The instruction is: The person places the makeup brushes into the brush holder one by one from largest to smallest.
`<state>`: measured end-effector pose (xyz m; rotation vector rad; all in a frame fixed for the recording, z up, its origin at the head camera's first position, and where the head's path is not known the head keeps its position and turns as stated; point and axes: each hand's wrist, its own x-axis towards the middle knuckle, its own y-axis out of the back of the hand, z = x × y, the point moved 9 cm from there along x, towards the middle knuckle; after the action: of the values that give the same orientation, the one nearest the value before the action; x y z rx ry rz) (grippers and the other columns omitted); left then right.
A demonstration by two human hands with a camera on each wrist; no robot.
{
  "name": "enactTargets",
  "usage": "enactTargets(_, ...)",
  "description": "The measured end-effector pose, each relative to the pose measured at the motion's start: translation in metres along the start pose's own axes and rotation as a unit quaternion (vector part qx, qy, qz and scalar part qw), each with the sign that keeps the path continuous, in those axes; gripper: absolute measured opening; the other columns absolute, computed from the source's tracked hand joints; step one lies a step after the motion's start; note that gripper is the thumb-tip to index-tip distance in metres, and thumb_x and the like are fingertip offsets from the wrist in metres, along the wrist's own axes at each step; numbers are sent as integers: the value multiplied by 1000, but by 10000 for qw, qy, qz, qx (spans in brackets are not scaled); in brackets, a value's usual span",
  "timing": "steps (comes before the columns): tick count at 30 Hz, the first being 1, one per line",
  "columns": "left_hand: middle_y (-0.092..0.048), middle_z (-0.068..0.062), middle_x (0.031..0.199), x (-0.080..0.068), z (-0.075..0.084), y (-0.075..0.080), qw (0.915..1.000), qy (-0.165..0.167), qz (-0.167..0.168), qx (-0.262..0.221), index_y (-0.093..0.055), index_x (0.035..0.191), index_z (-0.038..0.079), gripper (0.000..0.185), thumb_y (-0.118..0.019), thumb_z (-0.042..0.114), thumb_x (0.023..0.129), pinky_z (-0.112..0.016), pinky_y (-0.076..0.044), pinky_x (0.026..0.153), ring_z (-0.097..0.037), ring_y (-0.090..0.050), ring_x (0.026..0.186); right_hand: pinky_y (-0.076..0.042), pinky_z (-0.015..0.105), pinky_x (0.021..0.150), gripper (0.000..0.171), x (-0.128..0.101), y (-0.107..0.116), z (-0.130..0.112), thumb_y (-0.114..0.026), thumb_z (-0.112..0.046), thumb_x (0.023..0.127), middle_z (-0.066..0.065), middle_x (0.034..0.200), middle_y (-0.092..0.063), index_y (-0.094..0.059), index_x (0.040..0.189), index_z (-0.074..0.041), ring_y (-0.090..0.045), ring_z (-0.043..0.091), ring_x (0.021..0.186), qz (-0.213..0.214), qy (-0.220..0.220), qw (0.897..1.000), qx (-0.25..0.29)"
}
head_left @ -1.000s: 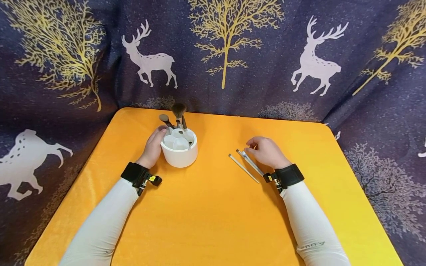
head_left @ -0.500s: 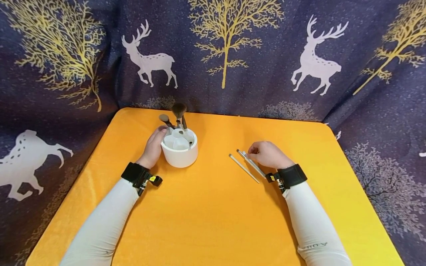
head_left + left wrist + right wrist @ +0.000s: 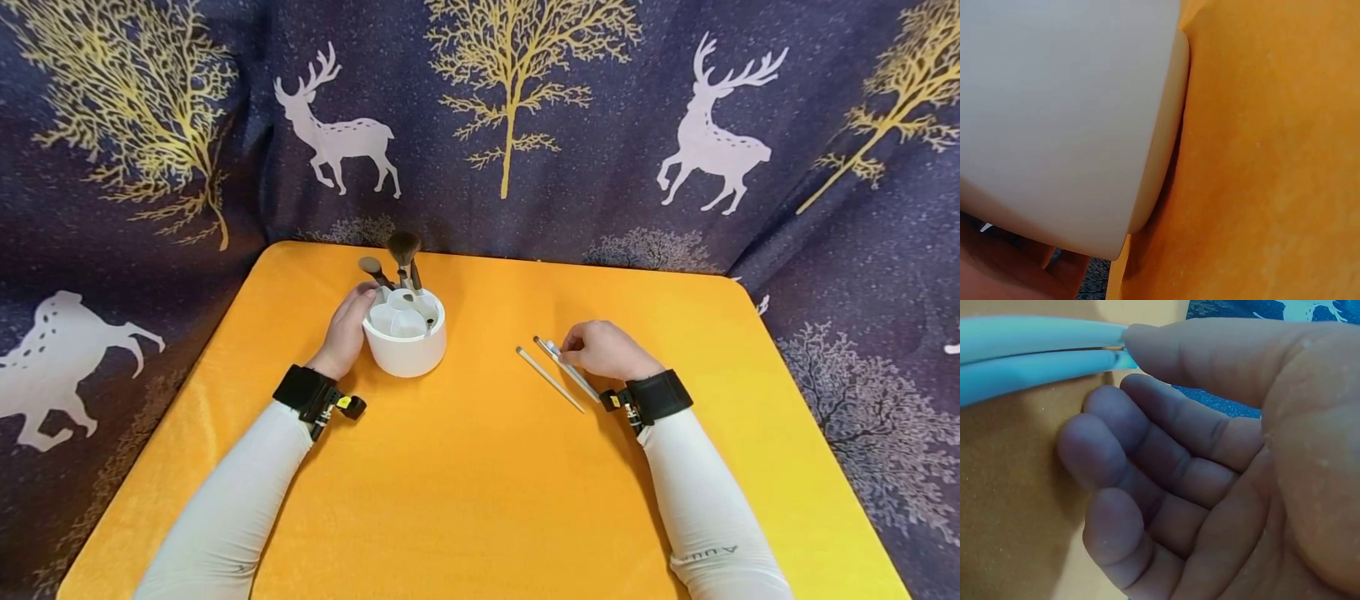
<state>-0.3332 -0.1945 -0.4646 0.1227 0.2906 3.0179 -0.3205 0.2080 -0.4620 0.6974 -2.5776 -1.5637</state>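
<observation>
A round white divided holder (image 3: 408, 357) stands on the left of the table, with several makeup brushes (image 3: 403, 247) in it. My left hand (image 3: 345, 335) holds its left side; the holder's wall (image 3: 1066, 119) fills much of the left wrist view. On the right, two slim pale makeup brushes (image 3: 576, 381) lie side by side. At their upper ends my right hand (image 3: 609, 350) has its fingers curled, pinching one brush. In the right wrist view the thumb (image 3: 1166, 345) touches the brush (image 3: 1041, 334). A separate thin brush (image 3: 551, 382) lies just to the left.
An orange cloth covers the table (image 3: 450, 483). Behind it and at both sides hangs a dark curtain (image 3: 465, 217) printed with deer and trees. A black strap with a small camera (image 3: 651, 400) is on each wrist.
My right hand has come down slightly, and its fingers have closed at the ends of the paired brushes. The left hand and the holder have stayed in place.
</observation>
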Motion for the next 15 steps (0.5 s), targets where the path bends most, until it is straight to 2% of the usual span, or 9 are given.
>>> enactTargets(15, -41, -26, 161, 2, -3, 1, 10000, -12, 27, -82, -38, 154, -6, 56, -27, 37, 120, -50, -22, 132, -36, -37, 149, -46, 38, 70, 7, -5, -1, -1, -77, -20, 104, -1, 94, -75, -82, 105, -14, -58, 19, 73, -247, -24, 9997, 45)
